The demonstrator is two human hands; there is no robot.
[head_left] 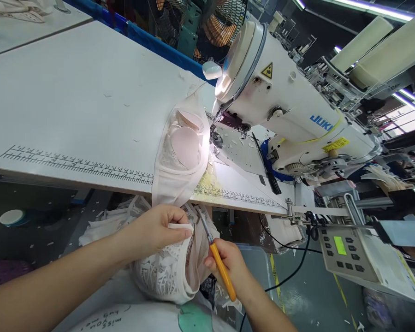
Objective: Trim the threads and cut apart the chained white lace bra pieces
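My left hand (164, 228) pinches the edge of a white lace bra (166, 272) between thumb and fingers, just below the front edge of the table. Lace and smooth edging hang over my lap. Another part of white bra material, with pale padded cups (186, 146), lies on the table beside the sewing machine's needle area; whether it joins the piece in my hand is hard to tell. My right hand (230, 265) is closed around orange-handled scissors (222, 271), seen edge-on. Their metal blades point up and left, close to the bra's edge.
A white sewing machine (290, 101) stands on the right of the white table (72, 97), which has a printed ruler (79, 163) along its front. A control panel (347, 253) sits at lower right, with a black cable (297, 267) near it. A fan (207, 23) is behind.
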